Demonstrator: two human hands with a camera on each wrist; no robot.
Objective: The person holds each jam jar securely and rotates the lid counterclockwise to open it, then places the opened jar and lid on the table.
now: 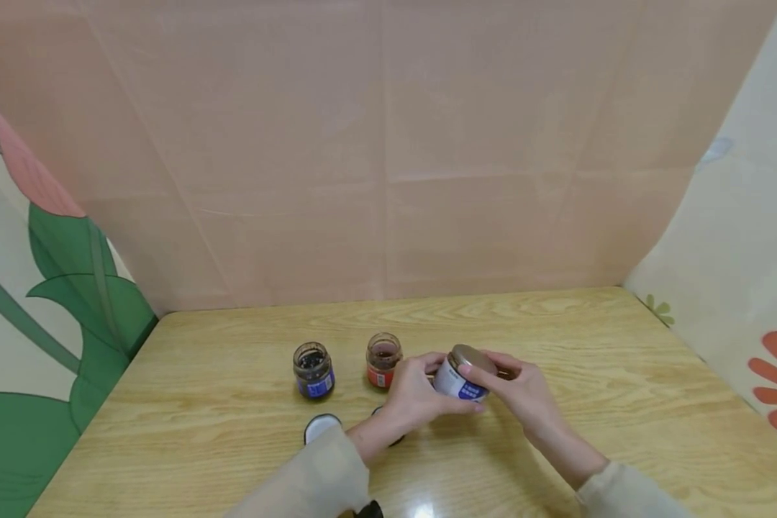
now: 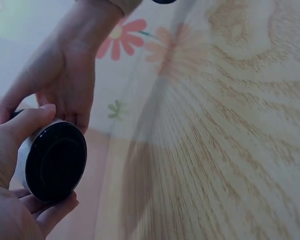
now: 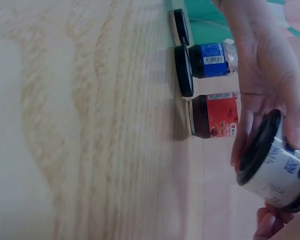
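Both hands hold a jar with a white-and-blue label (image 1: 453, 381) and a metallic-looking lid (image 1: 474, 357), tilted above the wooden table. My left hand (image 1: 414, 396) grips its body from the left, thumb along the lower front. On the other side, my right hand (image 1: 527, 394) has its thumb and fingers at the lid's edge. The left wrist view shows the jar's dark round base (image 2: 57, 162) facing the camera. Whether the lid is loose or tight cannot be seen.
An uncovered blue-labelled jar (image 1: 314, 378) and an uncovered red-labelled jar (image 1: 383, 363) stand left of the hands. Nearer me, one lid (image 1: 321, 427) lies with its pale inside up; another dark-rimmed lid (image 3: 184, 71) is partly behind my left wrist in the head view.
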